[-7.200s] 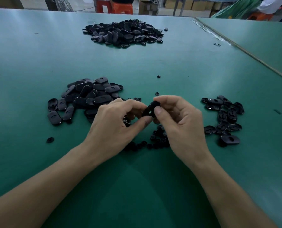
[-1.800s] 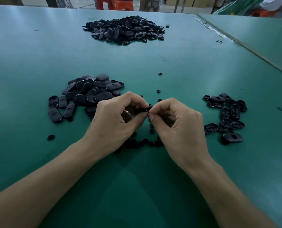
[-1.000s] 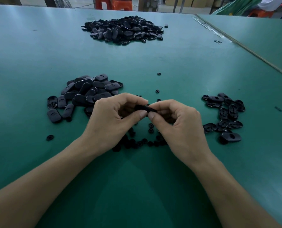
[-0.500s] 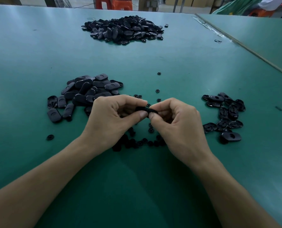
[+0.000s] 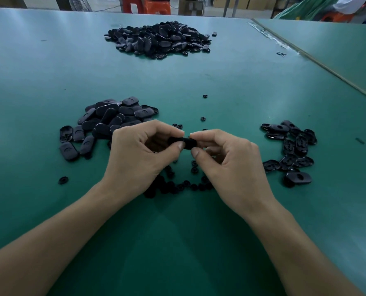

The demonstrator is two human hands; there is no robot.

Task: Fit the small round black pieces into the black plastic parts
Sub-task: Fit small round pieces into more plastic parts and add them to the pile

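Black part point(image 5: 183, 142), earlier tilted, now level between left fingers point(image 5: 171, 151) and right fingers point(image 5: 200, 158)

A black plastic part point(image 5: 183, 142) is held roughly level above scattered small round pieces point(image 5: 179, 186); a heap of parts point(image 5: 107, 113) is shown left, a smaller group point(image 5: 301, 144) right.

left hand point(image 5: 139, 155): showing bare, forearm point(image 5: 49, 242) running uncovered to the frame edge | right hand point(image 5: 231, 167): showing bare likewise, thumbnail point(image 5: 195, 153) looking short
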